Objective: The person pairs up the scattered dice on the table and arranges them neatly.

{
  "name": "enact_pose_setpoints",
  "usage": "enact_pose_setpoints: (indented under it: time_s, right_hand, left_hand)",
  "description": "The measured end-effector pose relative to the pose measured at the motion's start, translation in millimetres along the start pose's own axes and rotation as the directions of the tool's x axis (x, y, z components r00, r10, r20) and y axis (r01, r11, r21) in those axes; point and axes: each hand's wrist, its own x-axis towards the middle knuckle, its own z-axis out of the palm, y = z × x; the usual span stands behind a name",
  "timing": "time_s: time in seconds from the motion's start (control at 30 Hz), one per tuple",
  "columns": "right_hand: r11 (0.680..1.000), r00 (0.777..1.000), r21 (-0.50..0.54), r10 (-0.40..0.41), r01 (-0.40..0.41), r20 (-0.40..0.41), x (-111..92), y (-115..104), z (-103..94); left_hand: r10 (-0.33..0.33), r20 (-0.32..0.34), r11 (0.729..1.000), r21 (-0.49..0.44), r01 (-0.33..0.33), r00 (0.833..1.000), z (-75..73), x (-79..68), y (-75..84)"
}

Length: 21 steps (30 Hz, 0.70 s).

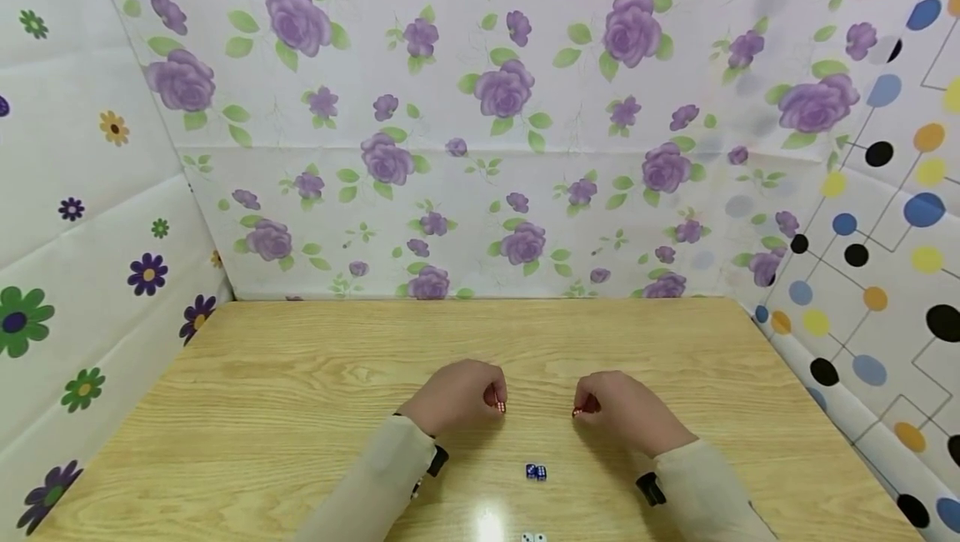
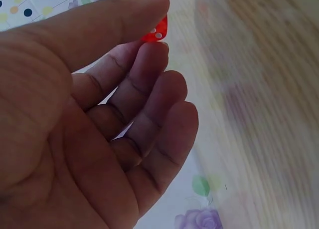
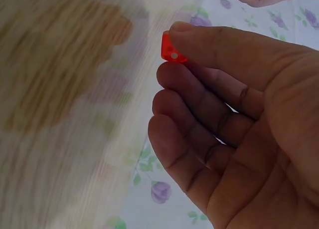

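Observation:
My left hand [image 1: 467,394] pinches a red die [image 1: 502,407] between thumb and fingertips; in the left wrist view the translucent red die [image 2: 158,31] with white pips peeks out past the thumb. Across from it, my right hand [image 1: 621,405] pinches another red die [image 1: 577,413], whose red face with a white pip [image 3: 173,54] shows under the thumb in the right wrist view. A gap of bare wood lies between the two hands. Nearer to me, a pair of blue dice [image 1: 536,472] sits side by side, centred between the forearms.
Two white dice [image 1: 534,537] lie at the bottom edge of the head view, partly cut off. The wooden table [image 1: 315,358] is bounded by a flowered cloth [image 1: 450,217] at the back and patterned cloths at both sides.

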Motion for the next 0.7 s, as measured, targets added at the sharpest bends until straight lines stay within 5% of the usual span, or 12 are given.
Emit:
enact_pose_setpoints:
  time_s: [0.7]
  right_hand:
    - [0.998,0.997,0.002,-0.070,0.070,0.022,1,-4,5.3]
  left_hand:
    - [-0.013,0.054,1.000,-0.015,0.014,0.998,12.7,-0.1,8.6]
